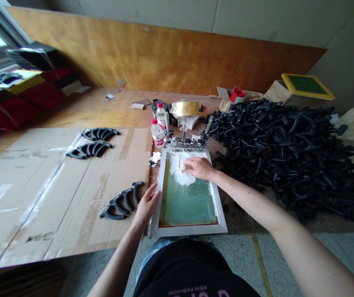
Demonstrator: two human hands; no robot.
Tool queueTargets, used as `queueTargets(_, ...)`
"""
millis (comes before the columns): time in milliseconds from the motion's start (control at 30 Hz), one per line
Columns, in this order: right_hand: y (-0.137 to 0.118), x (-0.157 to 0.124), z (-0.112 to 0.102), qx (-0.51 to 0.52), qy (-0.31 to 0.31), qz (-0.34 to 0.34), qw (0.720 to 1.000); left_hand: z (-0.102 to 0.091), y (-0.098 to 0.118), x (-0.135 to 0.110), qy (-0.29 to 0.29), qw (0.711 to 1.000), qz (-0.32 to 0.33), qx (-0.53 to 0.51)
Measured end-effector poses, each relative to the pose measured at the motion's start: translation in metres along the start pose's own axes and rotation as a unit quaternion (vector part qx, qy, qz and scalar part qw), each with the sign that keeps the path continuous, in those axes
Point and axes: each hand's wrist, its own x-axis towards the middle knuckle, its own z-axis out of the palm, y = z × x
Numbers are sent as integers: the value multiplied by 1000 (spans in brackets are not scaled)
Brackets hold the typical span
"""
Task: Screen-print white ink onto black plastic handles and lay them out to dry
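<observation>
A screen printing frame (222, 211) with green mesh lies before me, its far end held in a metal hinge clamp (186, 145). Thick white paste (185, 178) covers part of the mesh's far half. My right hand (199, 168) is over this paste, its fingers closed around a small pale scraper (182, 167), mostly hidden by the fingers. At the frame's left side, my left hand (148, 202) grips the edge, thumb toward the top. Just left of that hand, several curved black plastic handles (126, 200) stand in a row on flattened cardboard (81, 198).
Two more rows of black handles (92, 149) sit farther back on the cardboard. A large heap of black parts (276, 140) rises at right. Behind the frame are two red-capped bottles (157, 134) and a yellow tape roll (185, 109). Another yellow-edged screen (308, 86) rests at back right.
</observation>
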Motion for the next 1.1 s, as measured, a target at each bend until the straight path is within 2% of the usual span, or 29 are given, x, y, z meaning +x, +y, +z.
queueTargets(100,16,35,-19,-8,56,91,994,-6,19,-8,6,999,34,3)
queueTargets(167,35,44,-33,-19,99,135,986,-9,35,-14,17,998,64,-4)
queueTargets(233,59,36,-45,-10,150,178,972,-11,53,-16,19,997,73,-21)
queueTargets(300,82,13,-50,16,192,254,948,-9,72,-13,11,993,90,-80)
queueTargets(367,95,-16,-41,41,196,324,924,-2,92,-4,7,977,137,-161)
queueTargets(433,95,-40,-20,59,169,340,923,6,113,7,6,957,191,-216)
queueTargets(500,82,-55,7,77,125,292,945,15,128,16,4,946,213,-244)
queueTargets(567,63,-58,30,85,79,218,969,25,130,20,24,937,211,-276)
queueTargets(633,42,-55,43,79,46,159,983,38,115,18,45,938,179,-295)
queueTargets(667,30,-53,46,74,44,147,985,45,101,15,36,945,141,-292)
queueTargets(733,2,-53,48,60,64,150,985,59,68,4,-29,964,16,-265)
queueTargets(800,-30,-55,51,41,77,117,989,70,34,-7,-89,959,-102,-250)
queueTargets(867,-57,-62,57,35,48,17,998,69,6,-16,-76,949,-159,-260)
queueTargets(933,-62,-72,60,48,3,-59,997,51,-19,-20,-33,950,-169,-262)
queueTargets(967,-54,-79,59,52,-12,-52,997,35,-31,-20,-7,953,-169,-252)
queueTargets(1000,-39,-87,54,44,-18,-4,999,15,-45,-20,22,957,-165,-237)
queueTargets(1033,-18,-96,48,26,-19,75,997,-9,-60,-19,61,960,-161,-219)
queueTargets(1067,7,-105,40,-6,-10,184,983,-33,-76,-18,125,962,-155,-189)
queueTargets(1100,33,-115,31,-44,-4,296,954,-58,-92,-17,181,959,-154,-152)
